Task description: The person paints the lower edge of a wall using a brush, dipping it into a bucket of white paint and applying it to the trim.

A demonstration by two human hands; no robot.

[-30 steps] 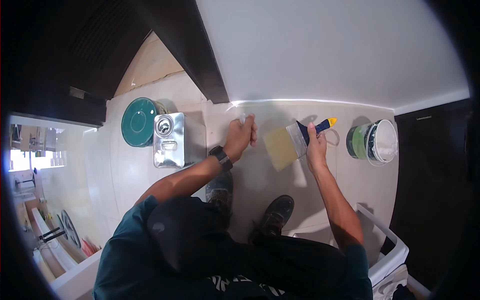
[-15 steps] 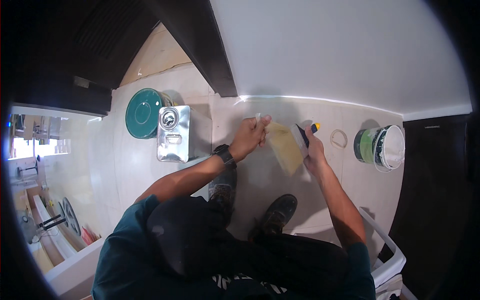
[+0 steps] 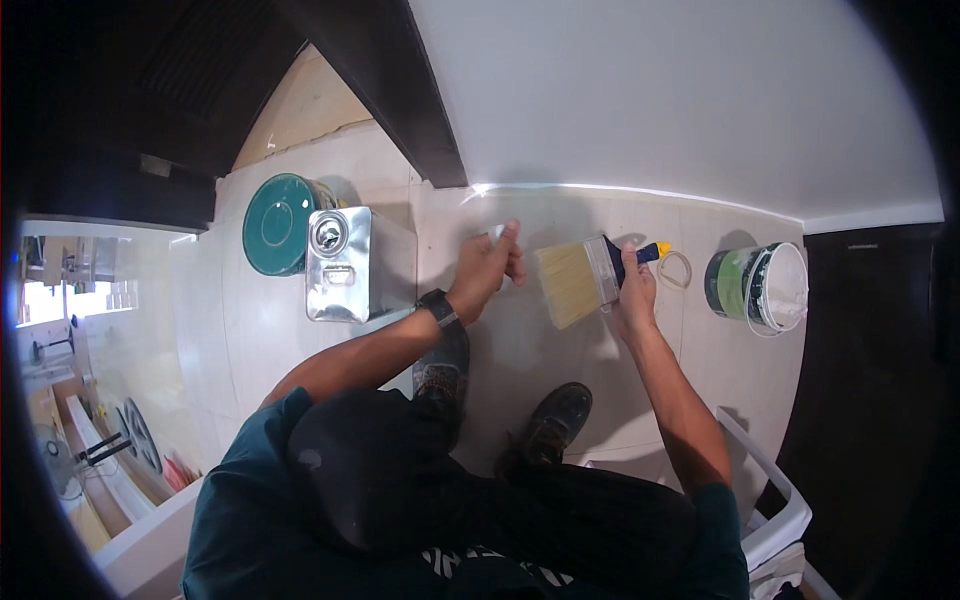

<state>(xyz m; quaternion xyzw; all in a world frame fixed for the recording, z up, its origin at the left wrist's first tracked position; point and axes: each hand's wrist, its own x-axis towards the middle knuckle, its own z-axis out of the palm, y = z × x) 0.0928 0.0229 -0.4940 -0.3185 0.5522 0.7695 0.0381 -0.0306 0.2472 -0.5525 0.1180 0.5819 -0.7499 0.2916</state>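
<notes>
A wide paintbrush [image 3: 572, 282] with pale yellow bristles and a dark blue, yellow-tipped handle is gripped in my right hand [image 3: 637, 295]. Its bristles point left, and the fingers wrap round the base of the handle. Across from the bristle tips, separated by a small gap, is my left hand [image 3: 485, 270], with its fingers curled in and the thumb pressed over. A small whitish scrap [image 3: 496, 231] shows at those fingers; its kind is too small to make out. Both hands are held above the pale floor, between my knees and the wall.
On the left stand a metal can [image 3: 340, 270] and a green-lidded bucket [image 3: 278, 225]. A white-rimmed paint pail [image 3: 780, 290] is at the right, near a pale ring [image 3: 675, 270] on the floor. A white plastic chair [image 3: 775, 500] is at my right side. The white wall [image 3: 680, 100] rises ahead.
My right hand has turned the brush so its bristles now face left and lie flat to view, with more handle showing. My left hand has drawn back left, away from the bristles.
</notes>
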